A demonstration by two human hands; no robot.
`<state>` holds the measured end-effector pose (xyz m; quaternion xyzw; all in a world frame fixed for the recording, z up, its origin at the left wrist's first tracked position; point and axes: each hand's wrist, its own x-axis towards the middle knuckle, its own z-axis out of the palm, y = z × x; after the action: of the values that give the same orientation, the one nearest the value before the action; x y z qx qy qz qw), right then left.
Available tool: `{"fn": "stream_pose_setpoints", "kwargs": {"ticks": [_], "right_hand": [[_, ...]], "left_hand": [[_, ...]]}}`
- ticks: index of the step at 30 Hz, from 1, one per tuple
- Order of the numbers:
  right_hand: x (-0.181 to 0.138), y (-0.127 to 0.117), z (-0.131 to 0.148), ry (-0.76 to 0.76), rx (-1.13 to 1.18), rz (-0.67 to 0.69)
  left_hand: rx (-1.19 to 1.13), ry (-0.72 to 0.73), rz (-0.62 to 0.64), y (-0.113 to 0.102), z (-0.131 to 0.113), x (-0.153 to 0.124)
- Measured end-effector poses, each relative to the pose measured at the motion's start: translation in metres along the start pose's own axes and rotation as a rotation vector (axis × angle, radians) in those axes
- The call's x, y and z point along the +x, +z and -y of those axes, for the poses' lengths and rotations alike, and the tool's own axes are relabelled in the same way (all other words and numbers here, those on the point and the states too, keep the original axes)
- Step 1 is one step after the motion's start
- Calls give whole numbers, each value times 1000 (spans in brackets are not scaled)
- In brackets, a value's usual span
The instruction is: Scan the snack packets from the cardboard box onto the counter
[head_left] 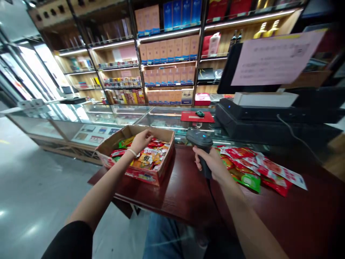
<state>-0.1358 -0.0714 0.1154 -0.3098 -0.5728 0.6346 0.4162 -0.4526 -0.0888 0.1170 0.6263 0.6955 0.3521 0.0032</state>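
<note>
At eleven o'clock the left hand [140, 141] is over snack packets [149, 158] in a cardboard box [142, 175], fingers curled, whether gripping I cannot tell; near twelve the right hand [212, 163] grips a barcode scanner [199, 138]; a packet pile [245, 165] lies at two

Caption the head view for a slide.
Right hand grips a corded barcode scanner; left hand is over an open cardboard box of snack packets.

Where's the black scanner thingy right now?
In the head view, the black scanner is just right of the middle, held in the right hand, between the cardboard box and the pile of snack packets.
</note>
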Motion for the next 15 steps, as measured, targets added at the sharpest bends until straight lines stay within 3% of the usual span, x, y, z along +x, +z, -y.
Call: {"fn": "stream_pose_setpoints", "kwargs": {"ticks": [3, 5, 7, 11, 15], "right_hand": [[15, 27, -10, 25, 20, 27], [21, 37, -16, 50, 10, 31], [25, 42, -21, 64, -3, 41], [27, 43, -26, 49, -12, 59], [26, 41, -28, 44, -16, 56]], "left_hand": [[55, -100, -47, -15, 45, -9], [79, -132, -8, -16, 65, -15], [59, -115, 109, -11, 79, -20], [-15, 77, 466, 6, 90, -26], [175, 140, 679, 19, 91, -30]]}}
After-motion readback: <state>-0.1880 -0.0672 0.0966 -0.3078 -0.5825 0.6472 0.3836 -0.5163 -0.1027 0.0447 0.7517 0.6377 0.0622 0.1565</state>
